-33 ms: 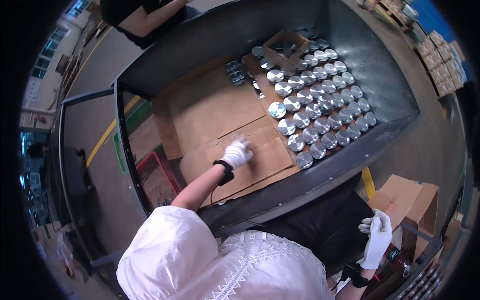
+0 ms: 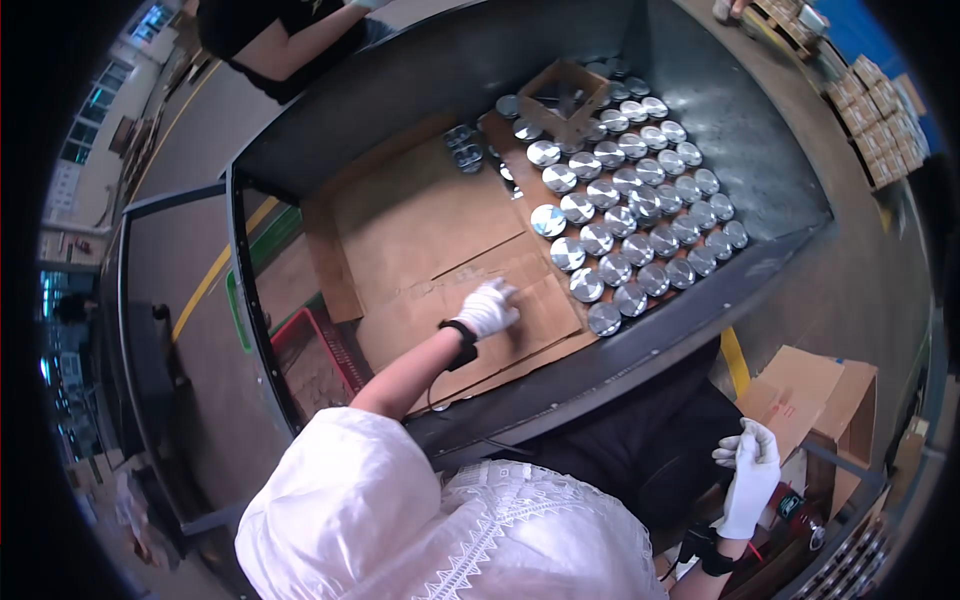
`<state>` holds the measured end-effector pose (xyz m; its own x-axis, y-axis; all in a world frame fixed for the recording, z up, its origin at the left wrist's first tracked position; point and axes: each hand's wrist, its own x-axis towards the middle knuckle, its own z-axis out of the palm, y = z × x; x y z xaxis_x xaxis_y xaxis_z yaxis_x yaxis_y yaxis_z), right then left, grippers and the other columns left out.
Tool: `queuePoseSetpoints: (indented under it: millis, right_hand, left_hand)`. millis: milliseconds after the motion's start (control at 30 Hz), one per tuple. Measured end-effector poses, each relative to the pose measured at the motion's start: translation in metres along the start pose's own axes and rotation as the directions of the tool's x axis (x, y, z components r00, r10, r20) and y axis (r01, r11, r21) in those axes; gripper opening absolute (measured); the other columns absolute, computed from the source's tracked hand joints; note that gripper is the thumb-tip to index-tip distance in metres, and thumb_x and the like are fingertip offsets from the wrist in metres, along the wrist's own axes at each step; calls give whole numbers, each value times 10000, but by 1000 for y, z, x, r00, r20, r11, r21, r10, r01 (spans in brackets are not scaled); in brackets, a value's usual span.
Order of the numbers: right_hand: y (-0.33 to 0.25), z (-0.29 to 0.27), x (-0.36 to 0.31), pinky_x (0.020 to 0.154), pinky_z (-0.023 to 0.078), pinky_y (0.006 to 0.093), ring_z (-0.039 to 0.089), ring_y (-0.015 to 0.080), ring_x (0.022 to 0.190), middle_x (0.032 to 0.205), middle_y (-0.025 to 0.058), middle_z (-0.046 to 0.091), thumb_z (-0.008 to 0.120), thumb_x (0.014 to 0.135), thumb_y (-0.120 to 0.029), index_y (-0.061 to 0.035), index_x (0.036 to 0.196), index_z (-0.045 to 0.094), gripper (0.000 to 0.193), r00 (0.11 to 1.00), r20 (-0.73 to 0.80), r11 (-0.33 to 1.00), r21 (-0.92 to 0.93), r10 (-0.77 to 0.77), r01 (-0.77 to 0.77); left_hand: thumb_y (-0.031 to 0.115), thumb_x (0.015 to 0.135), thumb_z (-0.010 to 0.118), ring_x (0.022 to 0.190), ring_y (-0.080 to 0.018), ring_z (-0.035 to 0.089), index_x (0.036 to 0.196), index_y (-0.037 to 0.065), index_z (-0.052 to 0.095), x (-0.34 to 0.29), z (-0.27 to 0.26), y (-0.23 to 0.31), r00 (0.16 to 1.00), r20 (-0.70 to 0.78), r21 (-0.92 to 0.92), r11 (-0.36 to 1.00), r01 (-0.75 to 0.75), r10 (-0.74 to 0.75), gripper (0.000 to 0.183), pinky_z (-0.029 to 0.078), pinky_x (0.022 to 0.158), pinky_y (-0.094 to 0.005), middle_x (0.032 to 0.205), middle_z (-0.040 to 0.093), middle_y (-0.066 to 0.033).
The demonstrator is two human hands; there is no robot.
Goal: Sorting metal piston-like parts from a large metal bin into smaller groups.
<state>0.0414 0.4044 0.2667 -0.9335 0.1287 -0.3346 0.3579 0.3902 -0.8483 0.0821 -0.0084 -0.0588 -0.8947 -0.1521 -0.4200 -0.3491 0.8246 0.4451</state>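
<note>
My left hand (image 2: 487,309), in a white glove with a black wrist strap, is low over the brown cardboard sheet (image 2: 400,225) lining the dark metal bin (image 2: 690,300). Its fingers reach loosely to the right with nothing seen in them. Outside the bin, my gloved right hand (image 2: 750,485) is raised beside an opened cardboard box (image 2: 795,395). The right fingers are bent but apart, and no object shows in them. Rows of shiny round metal discs (image 2: 645,205) stand on brown cardboard in the bin's right part.
A small cardboard carton (image 2: 565,100) sits among the far discs. Metal parts (image 2: 464,148) lie at the sheet's far edge. At left are a red crate (image 2: 315,345) and a metal frame (image 2: 130,300). Another person (image 2: 285,40) stands beyond the bin. Stacked boxes (image 2: 875,125) are at far right.
My left hand has shifted slightly right over the cardboard, and its fingers look more stretched out. My right hand stays by the box. The whole view has shifted a little.
</note>
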Motion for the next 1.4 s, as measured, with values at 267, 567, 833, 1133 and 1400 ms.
queuePoseSetpoints:
  millis: [267,567,833,1133,1400]
  right_hand:
    - [49,-51,-8,594,489,210,616,85,618,768,60,664,555,1025,-141,1,1118,626,184,974,-180,991,23,135,-133]
    - [59,-41,17,592,480,204,597,76,620,781,51,654,563,1021,-136,8,1133,625,193,975,-168,989,48,146,-140]
    - [44,-66,18,607,532,242,641,121,649,810,83,671,554,1015,-103,19,1155,639,203,973,-231,989,146,10,25]
    - [61,-108,-35,654,582,299,699,192,689,841,122,699,529,1032,-175,13,1190,602,256,975,-157,829,516,-157,216]
    - [4,-243,-101,569,530,240,637,129,600,778,80,671,518,1041,-293,-7,1177,611,330,828,-391,792,304,-403,529]
  left_hand:
    - [516,705,797,1442,-428,271,1546,133,288,48,46,90,963,255,303,953,3,-84,1055,352,1063,-679,1595,239,-192]
    - [474,644,854,1387,-441,351,1524,104,310,49,47,96,971,236,391,919,-51,-46,1098,413,1026,-641,1558,293,-206]
    - [551,832,673,1170,-344,603,1204,71,672,8,-19,95,973,232,202,978,-58,10,607,463,1013,-451,1219,655,-186]
    - [102,882,701,946,-269,698,1073,66,680,-134,-203,162,685,-593,134,891,-434,423,195,549,836,-361,1052,705,-130]
    - [82,953,603,1044,-130,636,1199,57,688,-251,-365,251,652,-551,270,851,-450,520,261,480,939,-263,1137,693,-60]
